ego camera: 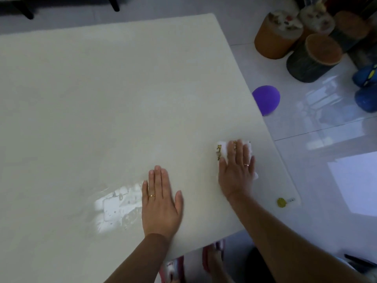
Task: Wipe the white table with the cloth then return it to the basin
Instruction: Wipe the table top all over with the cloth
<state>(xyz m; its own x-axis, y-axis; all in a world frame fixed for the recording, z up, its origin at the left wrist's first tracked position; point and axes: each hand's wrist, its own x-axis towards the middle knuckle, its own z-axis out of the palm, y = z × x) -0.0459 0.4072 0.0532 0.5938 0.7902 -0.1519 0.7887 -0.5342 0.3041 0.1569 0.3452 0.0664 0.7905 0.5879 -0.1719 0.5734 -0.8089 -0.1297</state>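
The white table (pixel 102 99) fills most of the view. My right hand (pixel 236 170) lies flat with straight fingers on a white cloth (pixel 222 149) with a yellow-patterned edge, pressing it to the table near the right edge. My left hand (pixel 161 203) rests flat on the tabletop, palm down, holding nothing. A wet, shiny patch (pixel 116 205) glints just left of my left hand. No basin shows in the view.
Off the table's right edge, on the glossy tiled floor, lie a purple ball (pixel 266 100), brown and dark cylindrical stools (pixel 314 58) and blue shoes (pixel 367 88). A yellow sticker (pixel 281 202) marks the table's near right corner. My feet in slippers (pixel 212 260) show below the front edge.
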